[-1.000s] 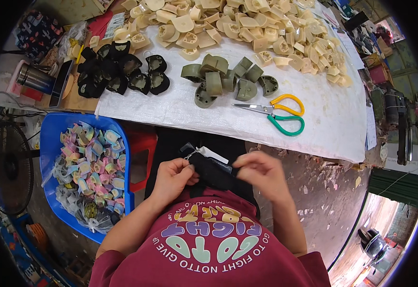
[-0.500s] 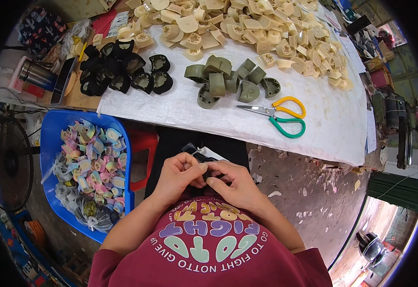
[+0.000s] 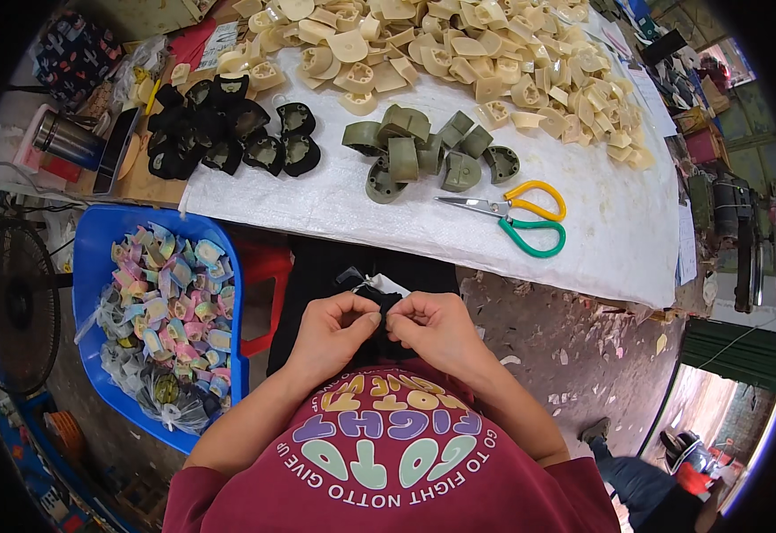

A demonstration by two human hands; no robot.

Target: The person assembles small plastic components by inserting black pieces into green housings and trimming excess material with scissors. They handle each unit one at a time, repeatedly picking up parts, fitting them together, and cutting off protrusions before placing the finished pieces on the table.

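Over my lap, my left hand (image 3: 336, 330) and my right hand (image 3: 432, 327) pinch a small piece of black fabric (image 3: 389, 308) between thumbs and fingertips. Whether a block is inside the fabric is hidden. Just beyond the fingers a white strip (image 3: 386, 284) and a dark, shiny scrap lie on my black trousers. Across the table, olive-green blocks shaped like shoe heels (image 3: 463, 171) sit in a loose heap. To their left stand several similar blocks covered in black (image 3: 263, 151). Scissors (image 3: 505, 210) with one yellow and one green handle lie near the table edge.
A big pile of cream heel-shaped blocks (image 3: 459, 62) covers the far table. At left stand a blue basin (image 3: 238, 311) of pastel pieces and plastic bags, a red stool (image 3: 268, 333), a fan (image 3: 15, 302) and a metal flask (image 3: 68, 142). A person (image 3: 645, 484) is at lower right.
My hands have drawn slightly apart, with the right turned inward, and the black fabric shows between them. A person has come into view at the lower right.
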